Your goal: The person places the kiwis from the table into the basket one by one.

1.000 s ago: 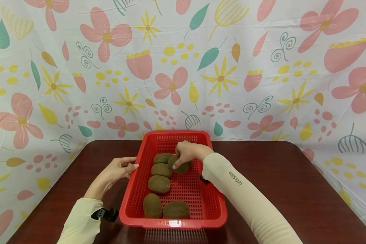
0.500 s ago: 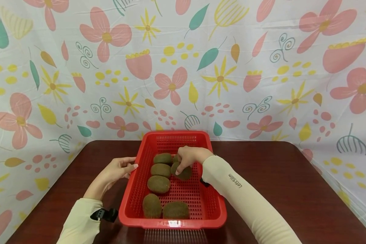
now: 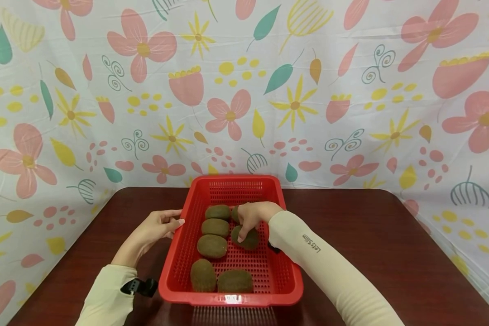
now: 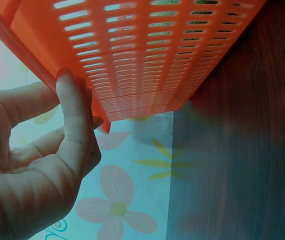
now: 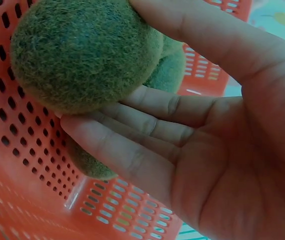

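Observation:
A red plastic basket (image 3: 231, 297) with slotted walls stands on the table and has several brown, fuzzy kiwis in it. My right hand (image 3: 253, 215) reaches into it and holds a kiwi (image 3: 250, 241) between thumb and fingers, right of the middle. In the right wrist view, the thumb lies against the top of that kiwi (image 5: 82, 55) and the fingers lie under it. Another kiwi (image 3: 234, 214) is partly hidden behind the hand. At the basket's left rim, my left hand (image 3: 156, 227) pinches the edge with thumb and fingers.
Three kiwis form a column along the basket's left side, the middle one (image 3: 215, 227) among them. Two more, one upright kiwi (image 3: 203, 275) and one lying kiwi (image 3: 235, 281), sit at the near wall. Dark wooden table (image 3: 362, 235) surrounds the basket; a floral cloth (image 3: 244, 90) hangs behind.
My right hand has moved the kiwi toward the near side and slightly right, away from the far-left kiwis. A kiwi behind it shows more now. The left hand stays put.

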{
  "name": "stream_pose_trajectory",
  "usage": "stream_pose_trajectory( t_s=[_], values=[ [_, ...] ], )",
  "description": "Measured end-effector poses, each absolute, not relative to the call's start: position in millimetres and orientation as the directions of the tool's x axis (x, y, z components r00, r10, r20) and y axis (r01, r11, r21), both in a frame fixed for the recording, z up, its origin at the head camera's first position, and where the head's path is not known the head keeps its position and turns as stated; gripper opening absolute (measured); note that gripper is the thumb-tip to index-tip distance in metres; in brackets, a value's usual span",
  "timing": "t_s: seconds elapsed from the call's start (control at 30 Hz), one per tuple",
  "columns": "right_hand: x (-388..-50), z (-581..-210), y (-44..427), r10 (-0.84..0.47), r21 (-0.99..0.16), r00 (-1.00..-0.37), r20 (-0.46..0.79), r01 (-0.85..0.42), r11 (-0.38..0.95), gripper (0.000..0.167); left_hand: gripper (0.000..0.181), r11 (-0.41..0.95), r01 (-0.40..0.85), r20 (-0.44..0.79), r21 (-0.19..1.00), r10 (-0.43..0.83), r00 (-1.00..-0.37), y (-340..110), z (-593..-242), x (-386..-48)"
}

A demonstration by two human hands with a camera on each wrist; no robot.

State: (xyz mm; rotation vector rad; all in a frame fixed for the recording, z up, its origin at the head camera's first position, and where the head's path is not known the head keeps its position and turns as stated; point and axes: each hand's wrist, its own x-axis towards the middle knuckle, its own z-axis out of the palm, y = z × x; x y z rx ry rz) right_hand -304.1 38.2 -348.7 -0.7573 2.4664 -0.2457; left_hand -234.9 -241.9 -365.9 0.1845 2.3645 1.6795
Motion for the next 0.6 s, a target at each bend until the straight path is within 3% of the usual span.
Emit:
stream_pose_trajectory(
  t_s=[0.6],
  values=[
    [-300.9, -333.7, 44.5, -0.583, -0.306, -0.681, -0.442, -0.496, 0.812, 0.056, 0.055, 0.359, -0.036, -0.128, 0.933, 0.236, -0.963, -240.2, -363.2, -233.4]
  ],
)
